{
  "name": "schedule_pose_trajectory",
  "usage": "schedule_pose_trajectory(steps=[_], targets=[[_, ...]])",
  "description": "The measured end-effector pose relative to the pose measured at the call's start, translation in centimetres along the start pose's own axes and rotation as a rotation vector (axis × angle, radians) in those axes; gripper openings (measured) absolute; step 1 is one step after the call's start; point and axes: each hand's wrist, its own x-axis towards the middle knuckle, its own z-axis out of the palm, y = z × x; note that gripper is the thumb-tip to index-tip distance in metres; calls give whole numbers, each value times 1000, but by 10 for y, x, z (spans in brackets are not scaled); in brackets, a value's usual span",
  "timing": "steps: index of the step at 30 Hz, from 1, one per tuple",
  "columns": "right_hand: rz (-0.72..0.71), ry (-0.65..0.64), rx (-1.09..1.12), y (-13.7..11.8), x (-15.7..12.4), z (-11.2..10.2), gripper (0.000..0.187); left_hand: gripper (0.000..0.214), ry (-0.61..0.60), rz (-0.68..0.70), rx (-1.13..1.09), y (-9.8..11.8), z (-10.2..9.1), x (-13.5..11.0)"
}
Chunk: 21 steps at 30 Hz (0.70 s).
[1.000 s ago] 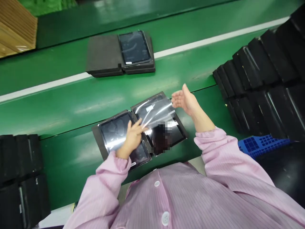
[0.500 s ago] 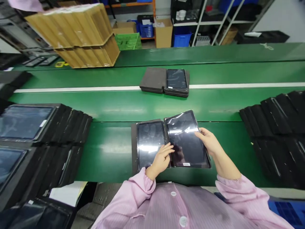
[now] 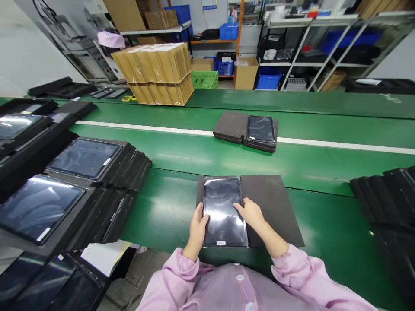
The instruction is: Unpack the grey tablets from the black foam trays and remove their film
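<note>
A tablet-like panel with a glossy black screen (image 3: 224, 216) and a small white label at its near end lies over the left half of a dark foam sheet (image 3: 270, 207). My left hand (image 3: 197, 226) grips its left edge, thumb on top. At the right edge my right hand (image 3: 251, 212) holds the same panel, with the thumb over the screen and the other fingers partly hidden. The foam's right half is bare. Whether another panel lies underneath cannot be seen.
Farther back on the green bench (image 3: 175, 149), a smaller tablet (image 3: 260, 128) rests on stacked foam pads (image 3: 230, 125). Foam stacks with tablets (image 3: 86, 157) stand at left, more black stacks (image 3: 389, 207) at right. Cardboard-divided bundles (image 3: 158, 77) sit at the back left.
The right-hand panel has moved left onto the left half of the foam, uncovering the right half. My left hand has shifted to the panel's left edge. The view has tilted up.
</note>
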Motion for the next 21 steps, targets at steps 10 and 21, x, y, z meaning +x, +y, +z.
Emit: schedule_pose_trajectory(steps=[10, 21], targets=[[-152, -207, 207, -17, -26, 15, 39, 41, 58, -28, -93, 56, -3, 25], [-821, -181, 460, -37, -46, -58, 44, 47, -184, 633, -211, 122, 23, -6]])
